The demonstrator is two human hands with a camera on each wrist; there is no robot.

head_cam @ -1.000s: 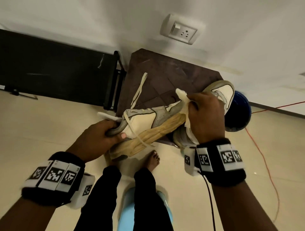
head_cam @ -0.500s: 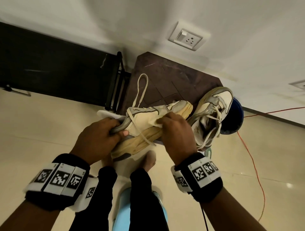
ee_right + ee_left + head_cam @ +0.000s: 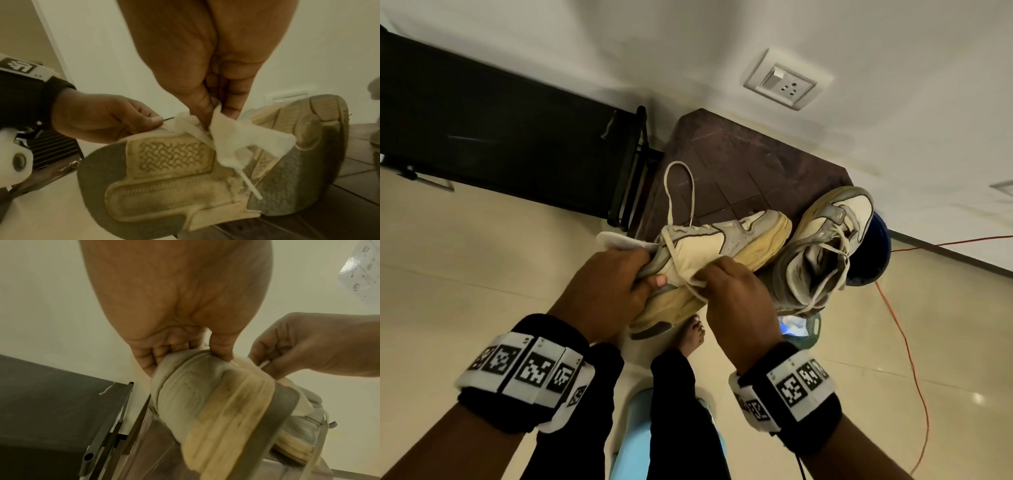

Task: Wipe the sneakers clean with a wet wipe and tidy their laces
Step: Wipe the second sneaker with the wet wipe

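My left hand (image 3: pixel 616 281) grips the heel end of a cream and grey sneaker (image 3: pixel 726 243), held on its side above the floor with its yellowed sole (image 3: pixel 185 165) turned toward me. My right hand (image 3: pixel 726 284) pinches a white wet wipe (image 3: pixel 242 136) against the sneaker's side, close to the left thumb. A loose lace (image 3: pixel 678 192) loops up from the shoe. The second sneaker (image 3: pixel 825 246) stands on the dark wooden stool (image 3: pixel 739 161) to the right, laces loose. In the left wrist view the left hand (image 3: pixel 185 350) clasps the heel (image 3: pixel 195 386).
A black metal-framed bench (image 3: pixel 500 137) stands left of the stool by the wall. A blue round object (image 3: pixel 873 253) sits behind the second sneaker. An orange cable (image 3: pixel 907 342) runs over the floor on the right. My legs and a bare foot (image 3: pixel 691 335) are below.
My right hand has slid with the wipe from the toe end back along the sneaker toward the left hand. The second sneaker on the stool is uncovered now.
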